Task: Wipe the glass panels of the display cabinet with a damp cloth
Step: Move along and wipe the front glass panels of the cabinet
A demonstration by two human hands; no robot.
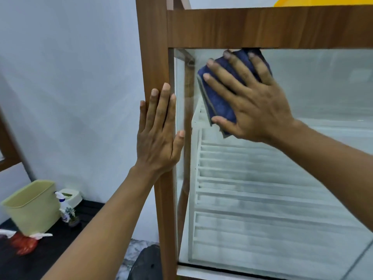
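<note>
Wiping step, underway on the front glass panel [314,81] of the display cabinet. Your right hand [254,106] presses the folded blue cloth [220,104] flat to the glass, just right of the wooden post [155,47], high up with the cloth's top edge touching the top rail [262,29]. Right fingers [222,83] are straight and spread over the cloth, released rather than clenched. The thumb lies along its lower edge, so this is pressing, not gripping.

Your left hand [159,142] lies flat on the post itself, below the cloth's height. Its fingers [163,106] are straight and together and grasp nothing. The thumb tip reaches onto the glass edge just right of the post. It looks like a brace.

Judgement: you're at the panel's upper corner nearest the post, and most of the glass right of and below it looks hazy and undone. The next move calls for even palm pressure and overlapping strokes away from the post, then down. Mind the strip beside the post, where your left thumb sits.

Left of the post and low, well apart: a pale green bin [32,207] and a spray bottle [64,209] on a dark surface [50,255].
</note>
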